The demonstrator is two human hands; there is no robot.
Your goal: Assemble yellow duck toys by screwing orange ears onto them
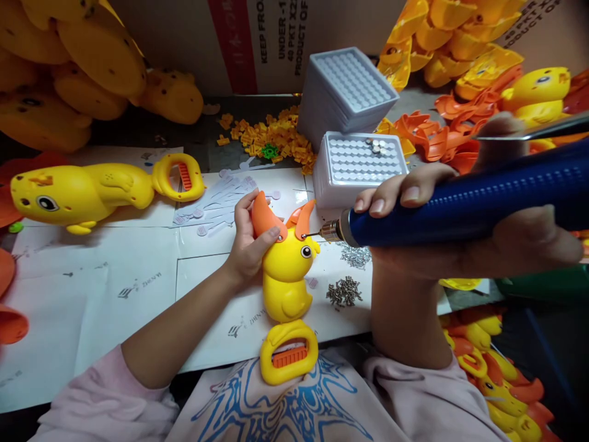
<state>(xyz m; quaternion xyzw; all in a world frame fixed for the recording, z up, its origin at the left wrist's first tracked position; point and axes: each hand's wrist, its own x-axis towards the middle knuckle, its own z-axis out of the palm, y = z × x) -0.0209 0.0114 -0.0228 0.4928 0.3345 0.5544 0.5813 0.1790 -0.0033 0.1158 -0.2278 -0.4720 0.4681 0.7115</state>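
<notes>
My left hand [251, 242] is closed around the orange beak [265, 216] of a yellow duck toy [286, 270], thumb pressed near a screw. The toy lies with its looped handle [289, 353] toward my body. A blue electric screwdriver [442, 199] is gripped in my right hand [460, 252]. Its thin bit meets a screw [304, 236] at the base of the beak's right half, beside the eye. A slim metal tool [534, 130], perhaps tweezers, also sits by my right fingers; its far end is out of view.
Another duck toy [115, 190] lies at left. Screw piles [344, 291] are right of the held toy. Stacked white trays [363, 159], small orange-yellow parts [271, 138], paper strips [221, 199] and orange pieces [427, 138] lie behind. Yellow shells [101, 61] are heaped back left.
</notes>
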